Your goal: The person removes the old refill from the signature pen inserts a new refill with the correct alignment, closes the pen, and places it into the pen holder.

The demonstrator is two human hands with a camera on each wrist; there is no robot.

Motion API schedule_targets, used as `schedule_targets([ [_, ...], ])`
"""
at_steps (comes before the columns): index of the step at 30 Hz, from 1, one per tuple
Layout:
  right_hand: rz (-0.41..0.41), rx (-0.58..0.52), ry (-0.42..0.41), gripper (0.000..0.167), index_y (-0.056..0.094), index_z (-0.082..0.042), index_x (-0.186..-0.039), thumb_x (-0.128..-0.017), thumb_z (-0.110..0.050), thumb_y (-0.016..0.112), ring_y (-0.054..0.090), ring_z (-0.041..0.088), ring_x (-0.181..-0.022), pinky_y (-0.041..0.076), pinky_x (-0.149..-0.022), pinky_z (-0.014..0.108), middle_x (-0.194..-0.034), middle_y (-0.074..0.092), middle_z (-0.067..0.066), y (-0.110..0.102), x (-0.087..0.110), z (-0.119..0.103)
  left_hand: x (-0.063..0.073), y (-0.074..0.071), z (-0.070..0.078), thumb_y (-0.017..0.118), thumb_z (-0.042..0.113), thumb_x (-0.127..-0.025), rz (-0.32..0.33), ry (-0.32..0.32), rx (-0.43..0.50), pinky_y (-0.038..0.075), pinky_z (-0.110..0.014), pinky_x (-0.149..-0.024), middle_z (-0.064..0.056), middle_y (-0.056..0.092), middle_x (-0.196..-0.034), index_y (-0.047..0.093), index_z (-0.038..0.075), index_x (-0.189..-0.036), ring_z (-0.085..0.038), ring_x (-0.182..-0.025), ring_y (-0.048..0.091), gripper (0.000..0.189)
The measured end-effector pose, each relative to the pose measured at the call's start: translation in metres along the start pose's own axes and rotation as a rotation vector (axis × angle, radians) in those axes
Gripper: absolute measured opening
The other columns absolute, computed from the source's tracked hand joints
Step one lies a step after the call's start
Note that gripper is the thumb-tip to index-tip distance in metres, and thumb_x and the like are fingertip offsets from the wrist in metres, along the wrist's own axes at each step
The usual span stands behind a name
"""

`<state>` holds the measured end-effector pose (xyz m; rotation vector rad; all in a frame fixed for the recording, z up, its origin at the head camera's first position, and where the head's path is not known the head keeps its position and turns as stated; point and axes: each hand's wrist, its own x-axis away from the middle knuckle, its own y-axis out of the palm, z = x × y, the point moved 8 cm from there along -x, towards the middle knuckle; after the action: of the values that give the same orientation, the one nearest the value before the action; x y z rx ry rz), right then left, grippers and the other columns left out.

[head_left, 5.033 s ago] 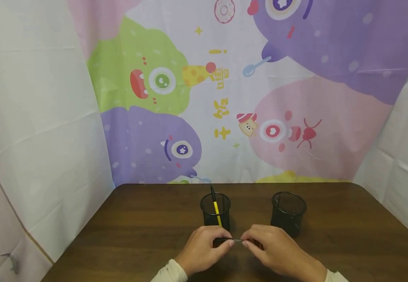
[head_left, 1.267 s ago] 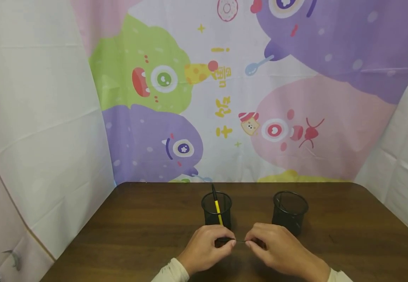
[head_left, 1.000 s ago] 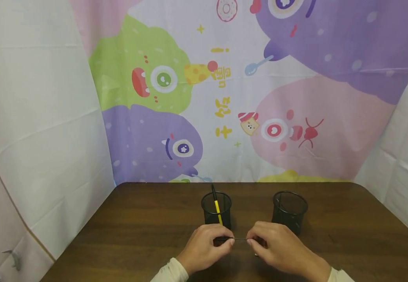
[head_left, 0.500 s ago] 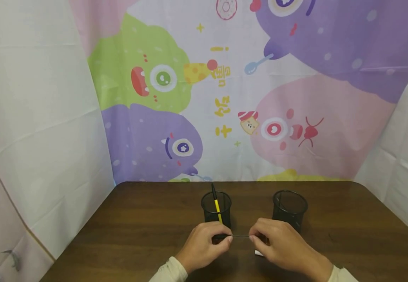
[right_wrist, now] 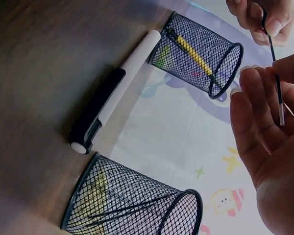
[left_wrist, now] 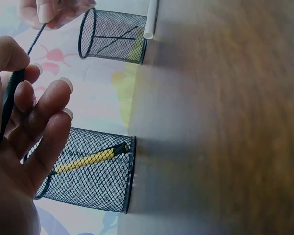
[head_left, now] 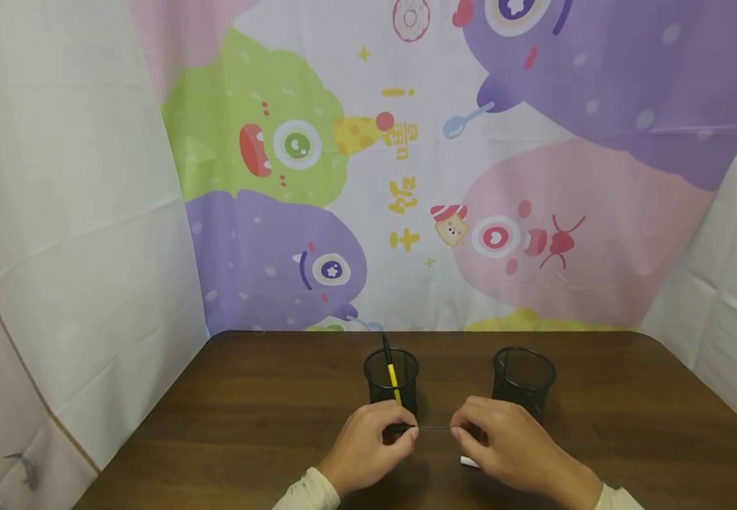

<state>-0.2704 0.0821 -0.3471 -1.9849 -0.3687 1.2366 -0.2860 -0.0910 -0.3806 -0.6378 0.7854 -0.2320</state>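
The largest thing on my screen is the cartoon-printed cloth (head_left: 419, 283), hanging behind the brown table (head_left: 266, 411). Next come the two hands, both raised over the tabletop. My left hand (head_left: 368, 448) pinches a black tapered piece (left_wrist: 10, 98) between thumb and fingers, its remaining fingers loosely bent. My right hand (head_left: 515, 446) pinches the thin dark rod (right_wrist: 279, 93) between thumb and finger.

Beyond them stand two black mesh cups, upright and apart: the left cup (head_left: 379, 392) with a yellow-and-black pen (head_left: 393, 377) leaning in it, the right cup (head_left: 510, 394) with something thin and dark showing through its wire. On the tabletop near my right hand lies a white-and-black pen-shaped object (right_wrist: 118, 93).

Smallest is the thin rod, stretched between my hands in front of the cups, its pale tip (right_wrist: 281, 117) reaching past my right fingertips. Whether it joins the black piece I cannot tell; my left fingers cover that spot. I judge it very light, smooth enough to slide in a pinch, and springy rather than stiff, so a sideways pull might kink it. I would hold it mid-length, soft and in line, sparing the tip; the thicker black piece should bear a firmer grip.
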Motion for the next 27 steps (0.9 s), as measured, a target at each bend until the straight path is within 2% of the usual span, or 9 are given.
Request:
schedule_targets([
  [10, 0.004, 0.002, -0.014, 0.024, 0.065, -0.027, -0.090, -0.086, -0.006, 0.075, 0.050, -0.008, -0.068, 0.042, -0.059, 0.009, -0.083, 0.054, -0.024, -0.0007, -0.0009, 0.0001, -0.0006, -0.0018, 0.0002, 0.068, 0.017, -0.095, 0.024, 0.008, 0.015, 0.048, -0.019, -0.060, 0.015, 0.060, -0.085, 0.072, 0.020, -0.094, 0.001, -0.068, 0.052, 0.005],
  [21, 0.003, 0.017, -0.014, 0.023, 0.065, -0.028, -0.090, -0.087, -0.007, 0.075, 0.050, -0.007, -0.068, 0.043, -0.058, 0.010, -0.083, 0.055, -0.023, -0.0041, -0.0013, 0.0012, 0.0000, -0.0024, 0.0041, 0.071, 0.018, -0.094, 0.040, 0.043, -0.020, 0.045, -0.017, -0.058, 0.016, 0.057, -0.082, 0.072, 0.025, -0.094, 0.000, -0.066, 0.050, 0.007],
  [27, 0.012, 0.026, -0.015, 0.023, 0.065, -0.027, -0.089, -0.086, -0.007, 0.075, 0.050, -0.006, -0.067, 0.042, -0.059, 0.009, -0.082, 0.054, -0.023, -0.0058, -0.0007, 0.0017, 0.0007, -0.0022, 0.0041, 0.072, 0.019, -0.093, 0.048, 0.046, -0.028, 0.046, -0.017, -0.059, 0.016, 0.057, -0.082, 0.073, 0.023, -0.093, 0.001, -0.067, 0.050, 0.004],
])
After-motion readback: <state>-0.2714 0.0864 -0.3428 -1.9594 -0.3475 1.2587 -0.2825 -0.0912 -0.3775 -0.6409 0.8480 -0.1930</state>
